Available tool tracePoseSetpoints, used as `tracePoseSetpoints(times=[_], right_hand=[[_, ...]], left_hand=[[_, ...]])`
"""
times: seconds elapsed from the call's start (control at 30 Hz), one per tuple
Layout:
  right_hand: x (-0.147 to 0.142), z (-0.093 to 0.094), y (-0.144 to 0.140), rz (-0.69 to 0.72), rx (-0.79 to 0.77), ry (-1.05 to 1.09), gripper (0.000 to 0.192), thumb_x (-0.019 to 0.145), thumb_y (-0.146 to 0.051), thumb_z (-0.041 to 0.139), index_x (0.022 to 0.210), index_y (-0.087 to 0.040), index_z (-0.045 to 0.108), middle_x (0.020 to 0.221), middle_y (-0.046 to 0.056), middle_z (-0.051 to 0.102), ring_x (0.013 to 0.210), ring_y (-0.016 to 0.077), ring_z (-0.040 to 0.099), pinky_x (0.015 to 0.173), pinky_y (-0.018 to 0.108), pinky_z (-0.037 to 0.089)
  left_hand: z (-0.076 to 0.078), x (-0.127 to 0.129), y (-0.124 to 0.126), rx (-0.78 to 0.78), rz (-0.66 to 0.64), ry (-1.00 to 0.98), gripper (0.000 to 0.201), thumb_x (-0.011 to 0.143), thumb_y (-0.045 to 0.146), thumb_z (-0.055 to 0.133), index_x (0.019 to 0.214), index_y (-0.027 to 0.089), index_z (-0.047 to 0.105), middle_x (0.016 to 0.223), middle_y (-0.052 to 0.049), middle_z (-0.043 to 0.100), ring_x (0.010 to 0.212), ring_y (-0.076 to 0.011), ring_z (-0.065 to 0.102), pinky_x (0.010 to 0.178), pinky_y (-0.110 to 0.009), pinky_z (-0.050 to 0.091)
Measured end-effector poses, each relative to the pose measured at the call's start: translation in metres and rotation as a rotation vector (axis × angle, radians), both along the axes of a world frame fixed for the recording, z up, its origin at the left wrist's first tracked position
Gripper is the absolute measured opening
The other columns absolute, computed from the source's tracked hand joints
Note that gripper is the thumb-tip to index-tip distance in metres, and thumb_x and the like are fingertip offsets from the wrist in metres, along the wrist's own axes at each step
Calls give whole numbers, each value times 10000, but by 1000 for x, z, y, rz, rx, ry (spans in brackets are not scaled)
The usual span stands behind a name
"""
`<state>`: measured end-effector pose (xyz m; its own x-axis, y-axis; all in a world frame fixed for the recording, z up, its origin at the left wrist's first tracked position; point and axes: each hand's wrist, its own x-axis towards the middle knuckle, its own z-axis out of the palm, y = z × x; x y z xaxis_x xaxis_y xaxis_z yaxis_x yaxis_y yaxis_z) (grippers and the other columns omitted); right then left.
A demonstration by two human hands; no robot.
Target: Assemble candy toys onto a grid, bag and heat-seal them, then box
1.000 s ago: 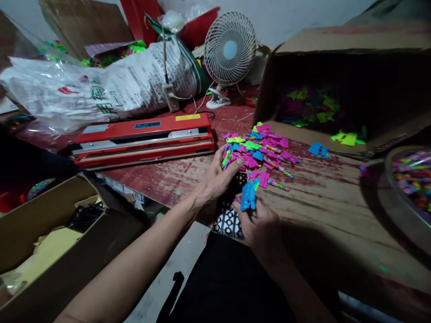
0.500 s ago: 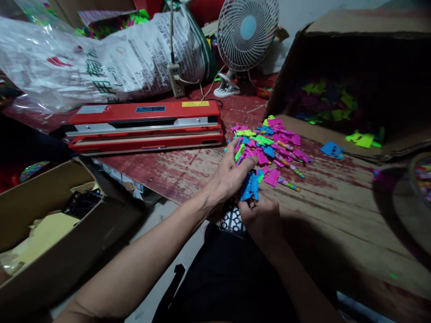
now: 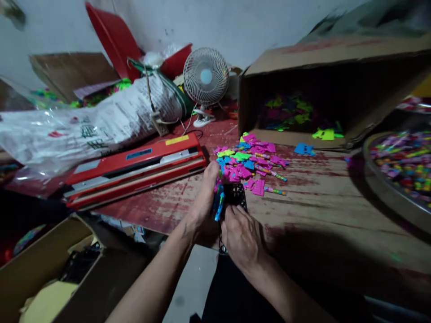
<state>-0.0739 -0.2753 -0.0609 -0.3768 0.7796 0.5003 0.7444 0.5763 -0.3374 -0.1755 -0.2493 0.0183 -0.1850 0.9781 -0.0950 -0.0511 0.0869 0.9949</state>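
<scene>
My left hand (image 3: 205,197) is curled around a few small blue and green plastic pieces (image 3: 218,204), and my right hand (image 3: 240,235) grips a black lattice tray (image 3: 235,196) at the counter's (image 3: 330,215) near edge; my fingers hide most of both. Just beyond lies a heap of pink, green and blue pieces (image 3: 251,159). The tipped cardboard box (image 3: 323,58) at the far edge holds more, lost in shadow, and a metal bowl (image 3: 387,190) of colourful bits is cut off at the right.
</scene>
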Motion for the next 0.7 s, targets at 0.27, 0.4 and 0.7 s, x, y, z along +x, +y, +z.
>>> tracePoseSetpoints(times=[0.27, 0.4, 0.7], right_hand=[[0, -10, 4, 88, -12, 95, 361, 764, -43, 467, 1061, -150, 641, 921, 90, 681, 884, 218, 608, 856, 351, 487], [34, 5, 19, 200, -134, 94, 196, 847, -116, 506, 954, -182, 657, 873, 41, 678, 846, 180, 609, 817, 289, 474], [116, -21, 102, -113, 178, -324, 196, 900, -191, 506, 991, -156, 676, 937, 126, 628, 872, 273, 537, 721, 372, 367]], left_hand=[[4, 5, -5, -48, 65, 112, 827, 691, 158, 600, 1459, 243, 305, 1415, -37, 481, 1324, -249, 407, 1092, -347, 343], [-2, 8, -4, -73, 116, 65, 817, 678, 139, 584, 1443, 273, 330, 1284, -24, 580, 1155, -237, 540, 957, -329, 445], [8, 15, 0, -89, 78, -66, 756, 825, 390, 623, 1476, 267, 260, 1411, -84, 491, 1243, -243, 515, 1036, -343, 422]])
